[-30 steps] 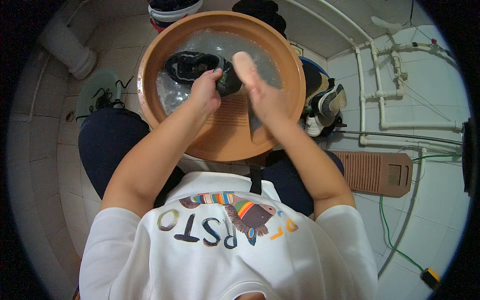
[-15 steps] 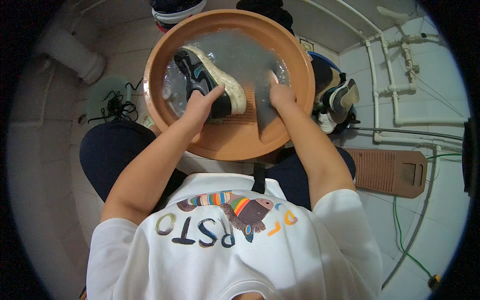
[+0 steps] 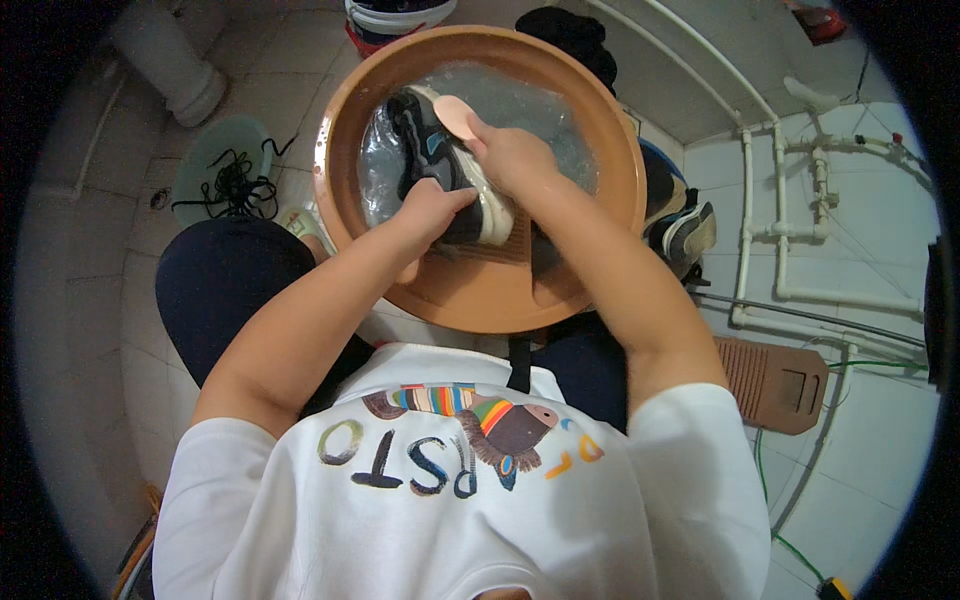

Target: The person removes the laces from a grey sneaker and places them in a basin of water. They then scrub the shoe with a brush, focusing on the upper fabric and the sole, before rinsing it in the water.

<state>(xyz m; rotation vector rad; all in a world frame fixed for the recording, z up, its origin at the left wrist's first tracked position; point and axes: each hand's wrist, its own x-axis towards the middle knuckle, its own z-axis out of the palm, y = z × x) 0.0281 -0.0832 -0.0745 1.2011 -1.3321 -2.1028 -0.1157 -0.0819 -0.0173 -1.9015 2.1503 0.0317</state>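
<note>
A wet black and grey sneaker [image 3: 421, 150] with a white sole lies tilted in a round orange-brown tub [image 3: 335, 190] of cloudy, sudsy water. My left hand [image 3: 434, 208] grips it near its closer end, thumb over the sole's edge. In my right hand [image 3: 518, 160] is a pale pink oval brush [image 3: 454, 116], laid against the sole's side toward the far end. The brush's bristles are hidden beneath its back. Ridges of a washboard [image 3: 515, 245] moulded into the tub show beside the shoe.
At left a pale green basin [image 3: 190, 165] holds tangled black laces [image 3: 236, 182]. More shoes [image 3: 688, 240] sit in a container right of the tub. A brown washboard [image 3: 770, 385] lies on the tiles at right, by white wall pipes [image 3: 745, 235]. Dark items [image 3: 575, 38] stand behind the tub.
My right hand has lifted the brush out of the water at the tub's right side and brought it left onto the sneaker's sole. My left hand keeps its grip on the shoe.
</note>
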